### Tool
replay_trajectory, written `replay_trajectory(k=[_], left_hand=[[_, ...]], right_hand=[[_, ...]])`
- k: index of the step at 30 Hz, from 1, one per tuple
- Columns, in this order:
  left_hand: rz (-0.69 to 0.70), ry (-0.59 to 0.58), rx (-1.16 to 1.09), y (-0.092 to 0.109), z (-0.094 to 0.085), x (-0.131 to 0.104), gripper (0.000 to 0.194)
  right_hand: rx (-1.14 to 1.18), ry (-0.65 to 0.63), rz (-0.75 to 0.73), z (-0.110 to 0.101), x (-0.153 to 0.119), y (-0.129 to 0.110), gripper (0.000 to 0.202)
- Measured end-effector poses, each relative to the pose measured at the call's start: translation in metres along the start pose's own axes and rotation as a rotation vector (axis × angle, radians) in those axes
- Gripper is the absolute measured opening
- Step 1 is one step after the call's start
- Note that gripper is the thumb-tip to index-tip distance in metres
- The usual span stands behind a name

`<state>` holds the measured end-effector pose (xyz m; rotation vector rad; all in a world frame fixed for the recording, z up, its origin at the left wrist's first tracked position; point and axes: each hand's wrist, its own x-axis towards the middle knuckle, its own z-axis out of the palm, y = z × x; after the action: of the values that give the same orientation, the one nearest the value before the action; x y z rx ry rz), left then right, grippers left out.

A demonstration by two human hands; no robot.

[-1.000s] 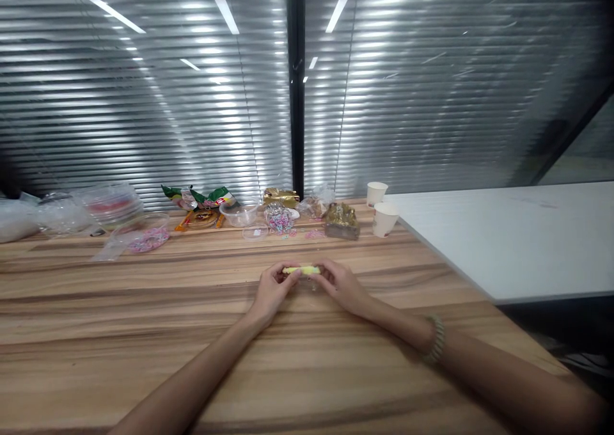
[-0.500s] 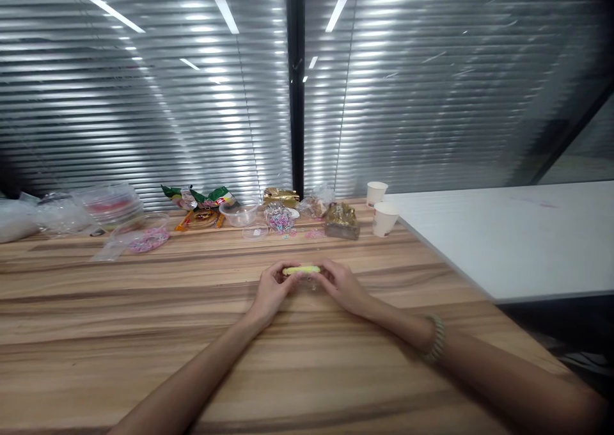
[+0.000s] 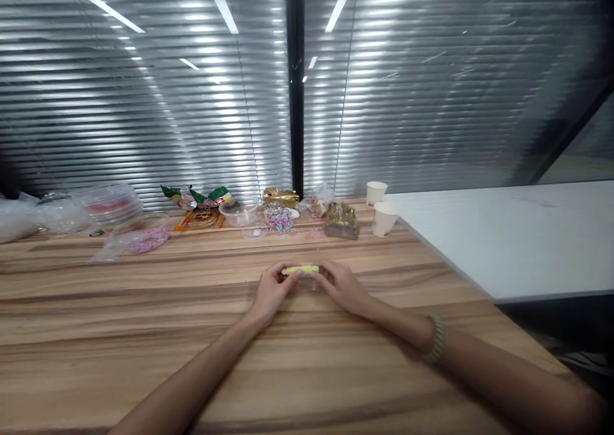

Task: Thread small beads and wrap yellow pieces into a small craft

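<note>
A small, slim yellow stick-like object [image 3: 306, 269] is held level just above the wooden table [image 3: 192, 352]; its exact kind is too small to tell. Its left end is pinched between the thumb and fingers of my left hand [image 3: 273, 291]. At the other end, my right hand [image 3: 343, 286] grips it the same way, with a braided bracelet [image 3: 435, 339] on that wrist. Something small and clear, hard to make out, shows below the yellow object between my hands.
Along the back stand two paper cups [image 3: 385, 219], a gold package [image 3: 341, 221], a bag of colourful small pieces [image 3: 279, 218], a clear bowl [image 3: 238, 215], green snack packets [image 3: 211, 197] and stacked plastic containers [image 3: 112, 206]. A white table [image 3: 518, 243] adjoins on the right.
The yellow object has shifted or turned very slightly between my fingers. Both hands stay in nearly the same place.
</note>
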<state>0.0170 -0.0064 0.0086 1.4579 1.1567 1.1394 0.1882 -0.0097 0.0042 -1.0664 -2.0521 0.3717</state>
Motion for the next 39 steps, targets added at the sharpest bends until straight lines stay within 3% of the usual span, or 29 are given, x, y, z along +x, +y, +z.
replay_trajectory(k=[18,27,39], left_hand=[[0.051,0.020,0.052,-0.0096,-0.0016,0.0016,0.030],[0.042,0.036,0.118,-0.0035,-0.0027,0.0011,0.032],[0.037,0.012,0.036,-0.0048,-0.0018,0.0015,0.033]], right_hand=[[0.036,-0.011,0.013,0.0003,-0.0008,0.0016,0.016],[0.041,0.003,0.030,0.0016,0.0003,0.0020,0.019],[0.065,0.006,0.034,0.0008,-0.0007,0.0023,0.020]])
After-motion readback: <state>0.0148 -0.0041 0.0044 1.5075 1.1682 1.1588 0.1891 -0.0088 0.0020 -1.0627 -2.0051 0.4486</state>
